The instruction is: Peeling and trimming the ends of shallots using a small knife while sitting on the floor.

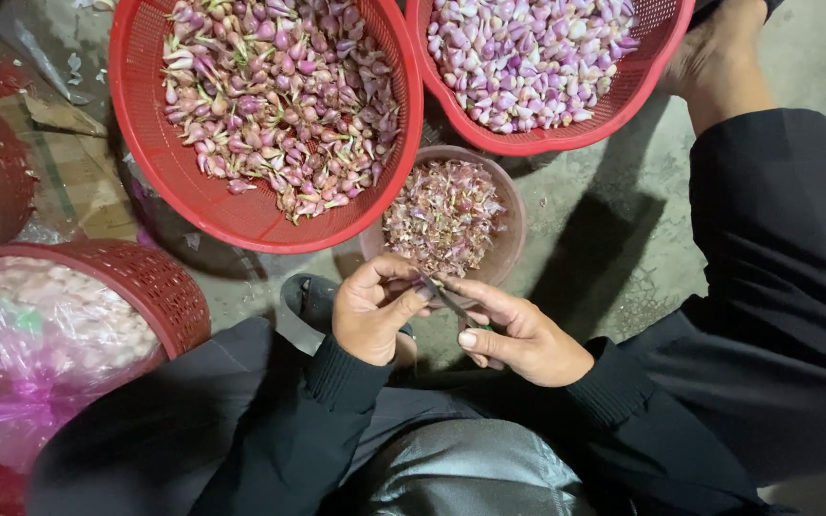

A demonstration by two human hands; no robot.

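- Head view: the left hand pinches a small shallot bulb, mostly hidden between its thumb and curled fingers, just above the round brownish plastic bowl of papery pink trimmings.
- The right hand is closed around a short knife with a thin dark blade, whose tip points at the pinched bulb and touches or nearly touches it.
- Judged from this pose, the cut goes best with the bulb held steady over the bowl, the blade moving in short strokes clear of the left thumb, so the scraps drop in.
- The large red mesh basket of untrimmed purple shallots sits beyond the left hand; the red mesh basket of peeled pale bulbs lies beyond the right, both well apart from the grip.
- Both rest on the grey concrete floor.
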